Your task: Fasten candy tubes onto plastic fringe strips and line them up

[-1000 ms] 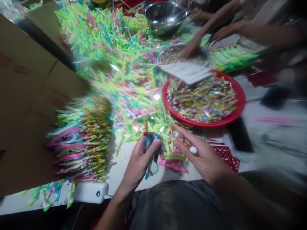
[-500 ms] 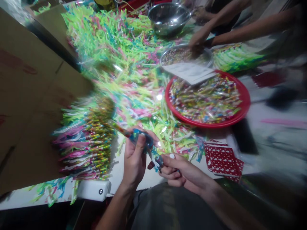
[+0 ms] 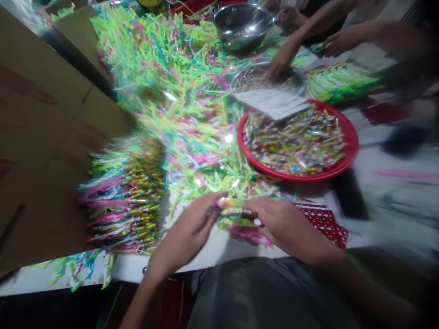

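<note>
A small multicoloured stick [image 3: 234,203], blurred, lies level between my hands above the near table edge. My left hand [image 3: 187,230] has its fingers closed at the stick's left end, where a red and blue patch shows. At the right end, the fingers of my right hand [image 3: 284,224] are closed too, with a white patch on one fingertip. Just below the stick, green strips and a pink plastic strip [image 3: 252,235] lie on the white table. To the left, yellow-patterned sticks [image 3: 146,201] are stacked in rows with pink, white and green tails. My fingertips are partly hidden.
A cardboard box [image 3: 58,151] walls the left. Loose plastic strips [image 3: 164,68] cover the middle. A red basin [image 3: 351,141] of patterned pieces bears a white sheet [image 3: 272,103]. Behind are a steel bowl [image 3: 242,27] and a co-worker's hand [image 3: 283,61]. Red printed cards [image 3: 322,224] lie right.
My hands no longer hold up the stick with blue strips; they are lower and turned palm-down around a multicoloured stick. One hand of the co-worker has moved right, away from the pan, with something greenish.
</note>
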